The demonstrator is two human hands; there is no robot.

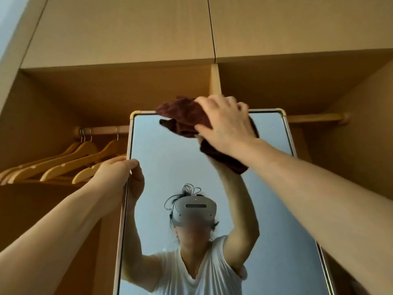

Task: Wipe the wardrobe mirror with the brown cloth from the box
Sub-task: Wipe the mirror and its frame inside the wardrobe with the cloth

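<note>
Right hand (225, 122) presses brown cloth (182, 116) against mirror (274, 188) top.

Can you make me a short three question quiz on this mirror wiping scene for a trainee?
1. True or false: the right hand presses the brown cloth against the bottom of the wardrobe mirror.
2. Multiple choice: what does the left hand grip? A) a wooden hanger B) the mirror's left frame edge C) the clothes rail
3. Fill in: the wooden hangers hang on the rail to the ____ of the mirror.

Key
1. False: the cloth is at the mirror's top edge.
2. B
3. left
</note>
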